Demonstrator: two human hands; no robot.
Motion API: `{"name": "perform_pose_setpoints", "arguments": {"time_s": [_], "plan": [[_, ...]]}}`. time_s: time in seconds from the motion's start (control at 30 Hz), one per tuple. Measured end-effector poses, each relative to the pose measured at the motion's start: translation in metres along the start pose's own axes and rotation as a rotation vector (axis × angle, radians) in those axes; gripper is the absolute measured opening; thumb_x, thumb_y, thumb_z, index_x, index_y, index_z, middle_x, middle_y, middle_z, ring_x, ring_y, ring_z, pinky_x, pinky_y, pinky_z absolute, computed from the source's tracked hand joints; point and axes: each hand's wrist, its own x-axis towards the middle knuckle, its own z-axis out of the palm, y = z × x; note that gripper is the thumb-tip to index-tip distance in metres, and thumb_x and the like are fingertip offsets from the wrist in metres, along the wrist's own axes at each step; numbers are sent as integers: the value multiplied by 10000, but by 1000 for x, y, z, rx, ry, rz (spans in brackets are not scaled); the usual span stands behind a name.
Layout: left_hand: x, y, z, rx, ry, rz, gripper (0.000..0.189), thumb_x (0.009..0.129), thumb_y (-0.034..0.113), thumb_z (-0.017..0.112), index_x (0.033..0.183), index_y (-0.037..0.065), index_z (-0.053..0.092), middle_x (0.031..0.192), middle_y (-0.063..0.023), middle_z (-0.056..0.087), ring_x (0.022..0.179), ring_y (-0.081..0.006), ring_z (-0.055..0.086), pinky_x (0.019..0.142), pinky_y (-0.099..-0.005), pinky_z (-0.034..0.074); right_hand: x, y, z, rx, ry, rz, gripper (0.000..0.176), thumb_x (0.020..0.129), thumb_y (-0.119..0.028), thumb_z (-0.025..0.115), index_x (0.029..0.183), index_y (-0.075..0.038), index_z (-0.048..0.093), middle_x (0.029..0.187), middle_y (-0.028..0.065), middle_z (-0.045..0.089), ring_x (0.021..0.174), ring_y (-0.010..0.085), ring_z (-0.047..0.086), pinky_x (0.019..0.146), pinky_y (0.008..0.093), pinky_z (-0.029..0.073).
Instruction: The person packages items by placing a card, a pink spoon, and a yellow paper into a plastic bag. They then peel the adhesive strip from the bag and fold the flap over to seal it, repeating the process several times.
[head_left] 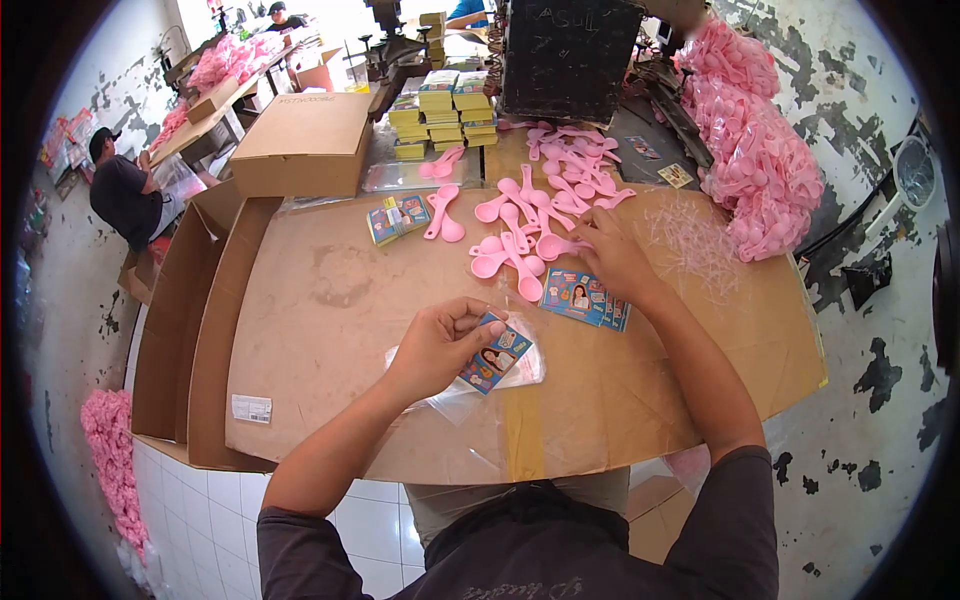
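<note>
My left hand pinches a blue printed card between thumb and fingers, tilted above a pile of clear plastic bags. My right hand is at the near right edge of a loose heap of pink plastic spoons. Its bent fingers close on the handle of one pink spoon, partly hiding it. Just below that hand lies a fanned stack of blue cards. A banded bundle of cards rests farther left, beside two pink spoons.
Open cardboard boxes line the left table edge, with a closed carton behind. Card stacks and a black box stand at the back. Right are clear thin pieces and bagged pink spoons. A person sits far left.
</note>
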Motion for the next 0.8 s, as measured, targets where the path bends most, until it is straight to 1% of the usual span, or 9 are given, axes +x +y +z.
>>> {"name": "perform_pose_setpoints", "arguments": {"time_s": [0.03, 0.13, 0.23, 0.33, 0.43, 0.53, 0.63, 0.73, 0.8], "plan": [[0, 0, 0, -18, 5, 9, 232, 1015, 75, 656, 1221, -31, 641, 1026, -87, 759, 881, -80, 706, 736, -237, 587, 1, -4, -5, 25, 14, -14, 198, 914, -62, 673, 1106, -20, 702, 1037, 130, 661, 954, 297, 629, 879, 424, 508], [-1, 2, 2, -63, 22, 59, 232, 1014, 83, 662, 1216, -28, 642, 1037, -82, 758, 885, -79, 705, 740, -238, 588, 2, -34, -40, 415, -309, 161, 198, 920, -62, 689, 1112, -18, 710, 981, 114, 680, 909, 265, 637, 836, 387, 511], [-1, 1, 6, -72, 36, 119, 243, 1012, 96, 669, 1223, -22, 645, 1034, -74, 758, 881, -76, 704, 732, -232, 587, -3, -69, -58, 640, -252, 32, 178, 916, -44, 699, 1090, -23, 726, 936, 107, 688, 873, 233, 638, 794, 354, 514], [-3, 3, 9, -52, 52, 92, 253, 1007, 107, 680, 1228, -15, 660, 1013, -68, 760, 845, -70, 702, 698, -219, 580, -1, -87, -78, 701, -255, 61, 169, 913, -45, 705, 1077, -21, 737, 956, 111, 684, 889, 239, 651, 785, 362, 524], [-6, 9, 9, 28, 35, 29, 269, 1003, 112, 688, 1240, -14, 671, 997, -67, 764, 807, -60, 695, 650, -208, 562, -2, -96, -82, 592, -343, -2, 147, 921, -56, 701, 1058, -21, 742, 980, 102, 685, 890, 248, 664, 775, 370, 533], [-9, 11, 12, 115, -1, -6, 288, 1005, 112, 685, 1258, -24, 672, 1011, -74, 767, 815, -54, 693, 644, -208, 554, 0, -99, -81, 566, -413, -67, 197, 948, -76, 668, 1132, -28, 718, 1064, 115, 667, 952, 276, 659, 821, 387, 533], [-10, 6, 17, 77, -48, 48, 277, 1010, 113, 677, 1247, -31, 669, 1025, -74, 763, 868, -63, 694, 713, -227, 561, 0, -119, -68, 755, -310, 51, 313, 998, -166, 599, 1282, -45, 651, 1270, 137, 625, 1175, 287, 609, 1002, 380, 483], [-8, -5, 18, -56, -144, 183, 278, 1014, 123, 673, 1246, -28, 654, 1027, -73, 758, 918, -85, 693, 783, -252, 555, -8, -139, -49, 1237, -399, 96, 413, 1042, -251, 513, 1401, -54, 561, 1451, 137, 531, 1384, 285, 471, 1166, 376, 348], [-8, -6, 16, -148, -225, 205, 307, 1016, 153, 678, 1262, -26, 638, 1045, -76, 756, 973, -108, 700, 837, -268, 551, -10, -133, -37, 1555, -465, 123, 445, 1060, -292, 471, 1431, -53, 535, 1504, 130, 490, 1438, 270, 409, 1209, 380, 277]]}}
